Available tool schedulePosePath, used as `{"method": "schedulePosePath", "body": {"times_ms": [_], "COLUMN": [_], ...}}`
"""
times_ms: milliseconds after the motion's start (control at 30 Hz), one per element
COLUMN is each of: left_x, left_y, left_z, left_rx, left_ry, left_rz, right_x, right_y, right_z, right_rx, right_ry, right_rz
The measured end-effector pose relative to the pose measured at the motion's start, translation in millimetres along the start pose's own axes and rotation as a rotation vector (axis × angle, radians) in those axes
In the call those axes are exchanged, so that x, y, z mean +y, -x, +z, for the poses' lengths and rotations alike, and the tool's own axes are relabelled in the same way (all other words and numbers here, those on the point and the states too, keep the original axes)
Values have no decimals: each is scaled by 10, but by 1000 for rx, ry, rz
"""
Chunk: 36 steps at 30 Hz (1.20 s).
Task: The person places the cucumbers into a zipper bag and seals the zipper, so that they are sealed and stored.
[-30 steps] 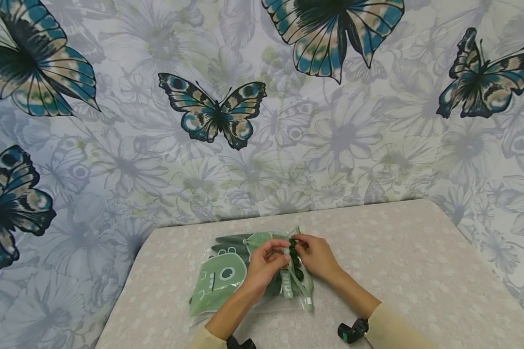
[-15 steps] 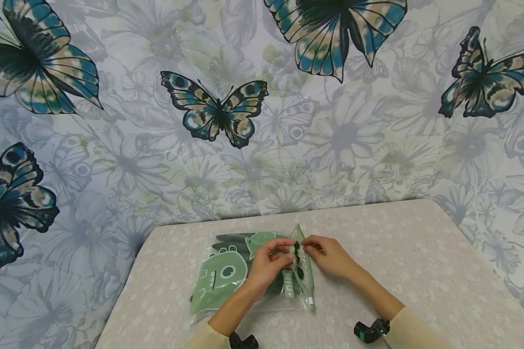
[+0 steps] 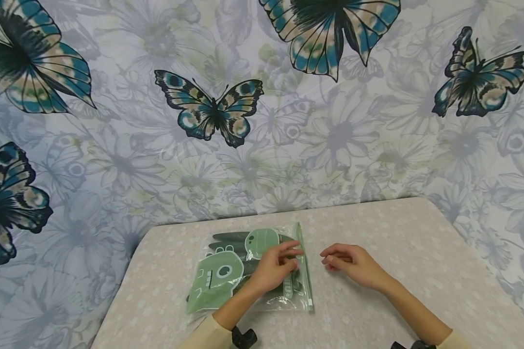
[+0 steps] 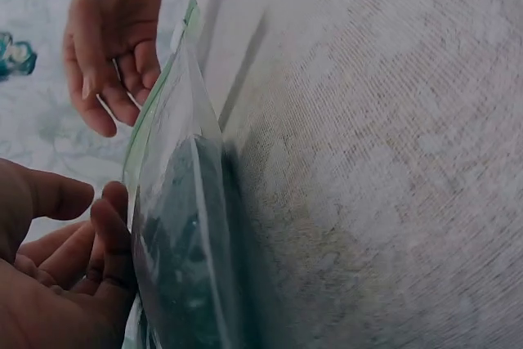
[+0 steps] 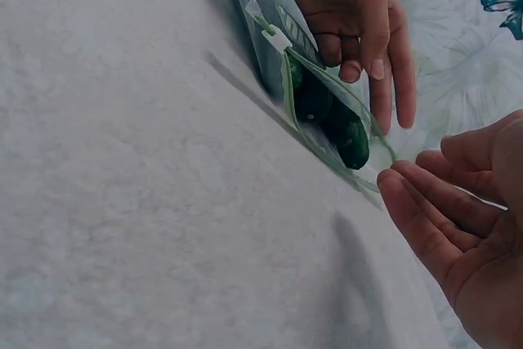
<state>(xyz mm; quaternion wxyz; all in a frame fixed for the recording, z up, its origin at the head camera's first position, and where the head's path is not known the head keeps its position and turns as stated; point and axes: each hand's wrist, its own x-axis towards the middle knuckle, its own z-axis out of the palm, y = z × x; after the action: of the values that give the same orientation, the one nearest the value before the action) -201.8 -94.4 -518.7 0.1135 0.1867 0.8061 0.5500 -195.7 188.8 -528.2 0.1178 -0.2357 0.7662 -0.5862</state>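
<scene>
A clear zip bag (image 3: 216, 291) printed with green cartoon monsters lies flat on the table, its green zip edge (image 3: 304, 264) toward the right. In the right wrist view its mouth gapes, showing dark green cucumbers (image 5: 347, 138) inside. A white slider (image 5: 278, 38) sits at one end of the zip. My left hand (image 3: 272, 266) is over the bag's right part, fingers loosely bent and touching or nearly touching the plastic; thumb and fingers stand apart in the left wrist view. Right of the zip edge, my right hand (image 3: 353, 264) hovers over the table, relaxed and holding nothing.
A pale patterned cloth covers the table (image 3: 388, 232). Behind it rises a wall (image 3: 253, 174) with flowers and blue butterflies. Black wrist devices (image 3: 244, 337) are worn below both hands.
My right hand has drawn away from the zip edge to the right. The cucumbers between my hands at the bag's mouth now lie inside it, and the left hand's fingers have loosened.
</scene>
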Motion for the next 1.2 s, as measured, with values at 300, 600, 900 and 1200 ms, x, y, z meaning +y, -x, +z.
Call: {"method": "schedulePosePath", "body": {"times_ms": [300,600,900,1200], "left_x": [103,144,123,11], "left_y": [51,279,630,776], "left_z": [74,-75,-191,-162], "left_rx": [-34,-60,-7,18], "left_ry": [-304,-447,-952,-1069], "left_rz": [116,258,411,572], "right_x": [107,125,32,-58], "right_y": [149,303,415,355], "right_z": [0,174,430,633], "right_rx": [9,32,116,145], "right_ry": [-7,218,560,753], "right_rz": [14,-123,-500,-626]}}
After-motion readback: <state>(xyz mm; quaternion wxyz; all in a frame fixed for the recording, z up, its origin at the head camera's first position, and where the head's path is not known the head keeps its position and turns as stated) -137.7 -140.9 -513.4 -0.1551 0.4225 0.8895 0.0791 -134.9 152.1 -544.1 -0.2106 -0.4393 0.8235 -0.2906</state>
